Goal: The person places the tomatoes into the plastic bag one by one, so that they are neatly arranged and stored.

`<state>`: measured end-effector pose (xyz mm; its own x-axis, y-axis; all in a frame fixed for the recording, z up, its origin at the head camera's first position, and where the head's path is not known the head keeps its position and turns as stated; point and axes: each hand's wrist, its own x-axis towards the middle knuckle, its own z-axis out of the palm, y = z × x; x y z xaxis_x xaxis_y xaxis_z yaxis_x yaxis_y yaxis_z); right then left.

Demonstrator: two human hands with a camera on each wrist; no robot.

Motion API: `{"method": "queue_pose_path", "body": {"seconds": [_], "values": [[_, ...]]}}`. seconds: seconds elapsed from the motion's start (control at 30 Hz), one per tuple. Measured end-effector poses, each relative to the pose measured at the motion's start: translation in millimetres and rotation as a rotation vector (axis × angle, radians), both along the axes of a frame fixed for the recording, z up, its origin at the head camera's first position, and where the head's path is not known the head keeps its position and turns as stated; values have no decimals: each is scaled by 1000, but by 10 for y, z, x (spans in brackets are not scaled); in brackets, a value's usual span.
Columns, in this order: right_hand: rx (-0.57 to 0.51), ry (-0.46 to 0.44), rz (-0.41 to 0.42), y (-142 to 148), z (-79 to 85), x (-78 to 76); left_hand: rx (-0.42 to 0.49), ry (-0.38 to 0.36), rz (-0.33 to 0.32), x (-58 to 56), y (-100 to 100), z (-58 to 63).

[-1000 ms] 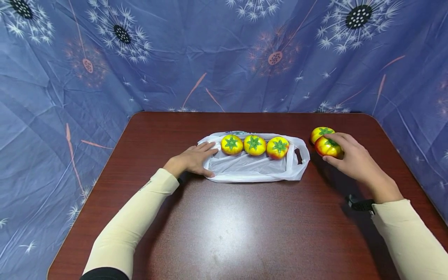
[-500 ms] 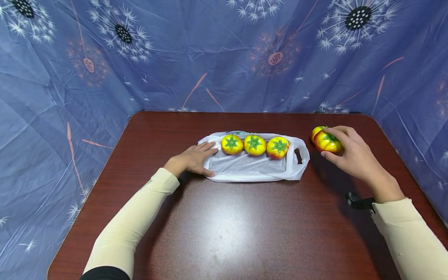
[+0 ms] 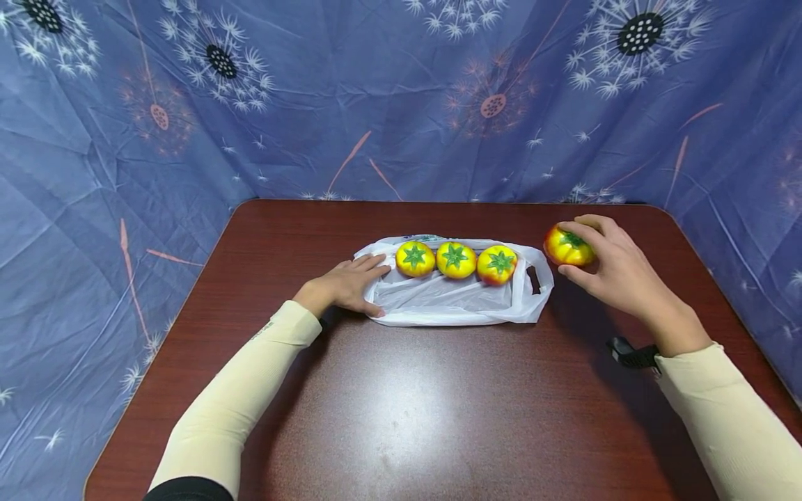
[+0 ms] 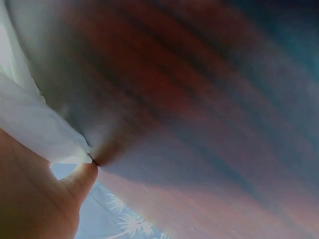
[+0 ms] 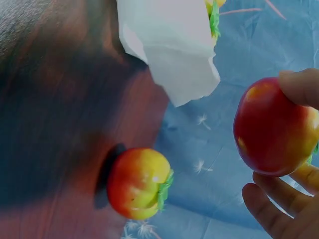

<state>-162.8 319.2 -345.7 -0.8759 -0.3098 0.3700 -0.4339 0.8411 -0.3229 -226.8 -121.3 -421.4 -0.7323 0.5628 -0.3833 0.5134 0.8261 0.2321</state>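
A white plastic bag (image 3: pixel 445 306) lies on the table, its mouth spread wide. Three yellow-and-red tomatoes with green star-shaped tops, a left one (image 3: pixel 415 259), a middle one (image 3: pixel 456 259) and a right one (image 3: pixel 498 264), sit in a row along its far side. My left hand (image 3: pixel 347 285) rests with spread fingers on the bag's left end; its thumb (image 4: pixel 82 181) touches the bag edge. Right of the bag, my right hand (image 3: pixel 620 268) holds another tomato (image 3: pixel 569 245) above the table, thumb and fingers round it. One more tomato (image 5: pixel 137 184) stands on the table, hidden in the head view.
The dark reddish-brown table (image 3: pixel 401 390) has rounded far corners. A blue cloth (image 3: pixel 376 104) with dandelion prints hangs behind and beside it. The bag's handle loop (image 3: pixel 539 282) points toward my right hand. A dark watch-like band (image 3: pixel 633 353) is on my right wrist.
My right hand has lifted the tomato and carried it a little left and away from me, toward the bag. The left hand and the bag have stayed put.
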Motion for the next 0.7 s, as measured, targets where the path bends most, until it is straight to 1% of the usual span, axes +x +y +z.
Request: {"method": "queue_pose_path", "body": {"seconds": [0.27,0.4,0.53,0.7], "values": [[40,30,90,-212,20,-42,-1,-11,4,2,5,-22],[34,52,136,-340,37,-62,-9,-11,11,5,7,-9],[36,71,159,-443,40,-71,-11,-7,14,0,7,8],[54,65,182,-531,33,-80,-11,-2,4,-5,12,-3]]}}
